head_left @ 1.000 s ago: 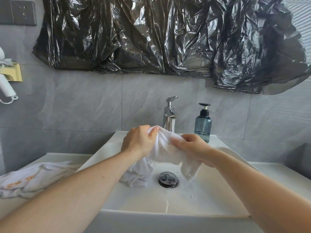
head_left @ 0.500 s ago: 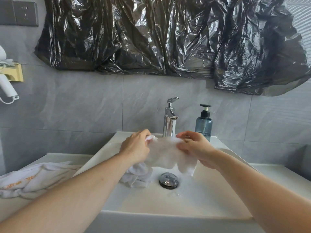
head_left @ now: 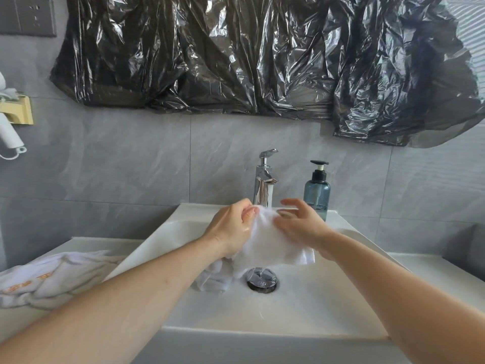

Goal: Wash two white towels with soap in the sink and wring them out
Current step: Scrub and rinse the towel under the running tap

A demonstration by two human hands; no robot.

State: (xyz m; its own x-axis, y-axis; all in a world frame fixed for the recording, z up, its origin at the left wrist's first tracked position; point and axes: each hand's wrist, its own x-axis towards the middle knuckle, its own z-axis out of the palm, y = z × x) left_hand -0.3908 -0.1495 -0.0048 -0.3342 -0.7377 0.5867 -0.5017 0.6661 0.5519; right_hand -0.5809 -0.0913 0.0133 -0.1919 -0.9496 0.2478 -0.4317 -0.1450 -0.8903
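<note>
I held a wet white towel over the sink, in the middle of the frame. My left hand had its fingers curled around the top left part of the towel and gripped it tight. My right hand lay on the right side of the towel. Its fingers were spread and mostly straight, and I cannot tell if the thumb pinched the cloth. The bottom of the towel hung down, and a bunched bit of it touched the sink floor just left of the shiny drain.

Right behind my hands stood the silver tap. A blue soap bottle with a black pump stood just beside the tap, on its right, at the back edge of the sink.

The other towel lay in a crumpled heap on the counter, at the lower left of the frame. It had some orange marks on it.

A big sheet of shiny black plastic hung on the gray wall across the top of the frame. A white hair dryer hung at the far left edge.
</note>
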